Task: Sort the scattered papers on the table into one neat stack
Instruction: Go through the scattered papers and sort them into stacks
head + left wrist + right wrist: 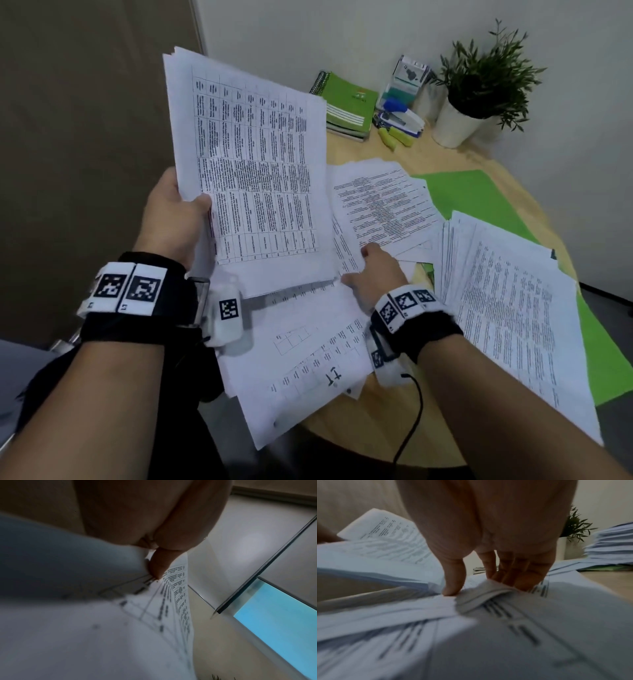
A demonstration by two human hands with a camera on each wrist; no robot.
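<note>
Two hands work the papers at my round wooden table (404, 435). My left hand (171, 219) is raised off its near-left edge, thumb (157, 563) over and fingers behind a held sheaf (250, 164) of thin white table-printed sheets, tilted up. My right hand (373, 274) lies low on the table's middle, thumb (453, 577) and fingers (518, 572) pinching up crumpled loose sheets (308, 356). A fanned pile (507, 308) overhangs the table's right edge; green folders (479, 195) lie flat beneath.
</note>
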